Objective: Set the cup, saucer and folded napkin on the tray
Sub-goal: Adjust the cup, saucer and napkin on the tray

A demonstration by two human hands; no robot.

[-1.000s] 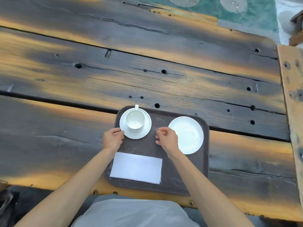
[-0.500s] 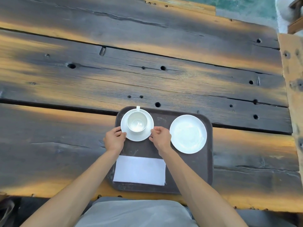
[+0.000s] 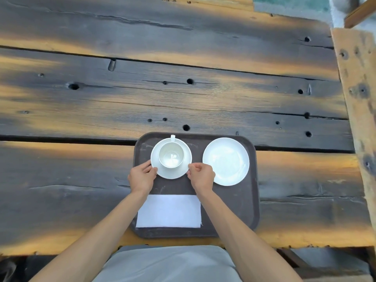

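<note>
Right hand [image 3: 201,176] moved onto saucer [image 3: 162,171]; both hands pinch rim; cup [image 3: 171,157] inside, on tray [image 3: 234,200].

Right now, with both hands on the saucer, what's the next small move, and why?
Probably let go with both hands: the cup sits on its saucer, the napkin lies flat, and all rest on the tray.

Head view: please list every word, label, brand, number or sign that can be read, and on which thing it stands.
None: no readable text shows in this view.
cup: plain white, no print visible.
saucer: plain white.
second plate: plain white.
folded napkin: blank white.
tray: dark, only scuff marks.
wooden table: only holes and cracks.
</note>
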